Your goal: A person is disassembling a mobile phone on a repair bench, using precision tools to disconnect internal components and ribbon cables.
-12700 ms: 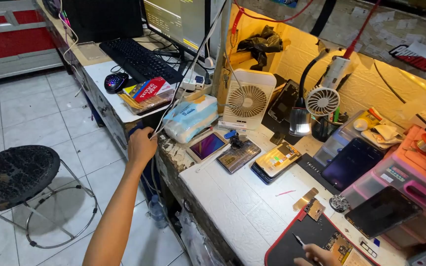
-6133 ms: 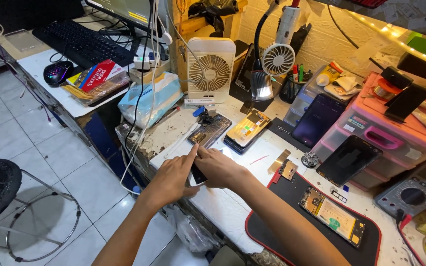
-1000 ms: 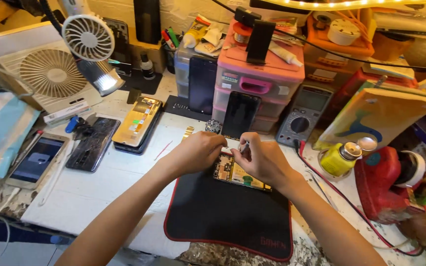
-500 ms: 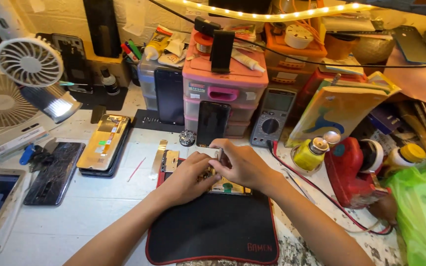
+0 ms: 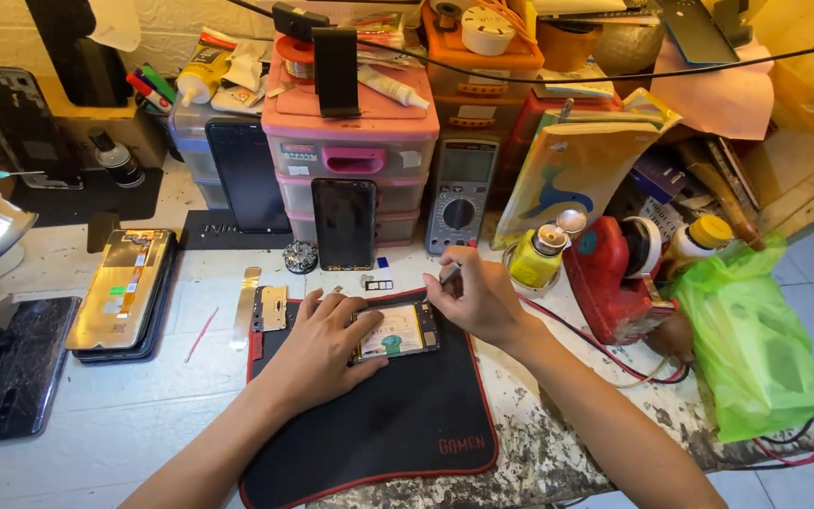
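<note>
The open phone (image 5: 396, 331) lies flat on the black mat with a red edge (image 5: 398, 424), near the top of the mat, with its back off so the parts inside show. The left hand (image 5: 320, 347) rests on its left end. The left fingers (image 5: 355, 316) are spread and curl over the phone's edge, pressing it down, likely so it cannot slide. The right hand (image 5: 476, 299) is at the phone's top right corner. Its fingers (image 5: 447, 283) are pinched shut on a thin tool (image 5: 448, 274), probably tweezers or a small driver, but it is too small to tell. The tip points down at that corner.

Small parts (image 5: 379, 284) lie just above the mat on the table (image 5: 96, 405), close by, maybe so they do not get lost. A gold metal plate (image 5: 271, 308) sits on the mat's left corner. Further left, another opened phone (image 5: 122, 292) lies on the table. Behind the hands, a dark phone (image 5: 343, 224) leans on the pink drawer box (image 5: 350, 141), next to a grey meter (image 5: 460, 196). A yellow bottle (image 5: 533, 260) stands just right of the right hand.

Half a second ago the view sat further back and showed two fans on the left. Now the view is closer and the fans are gone. The hands stay on the phone in the same way.
</note>
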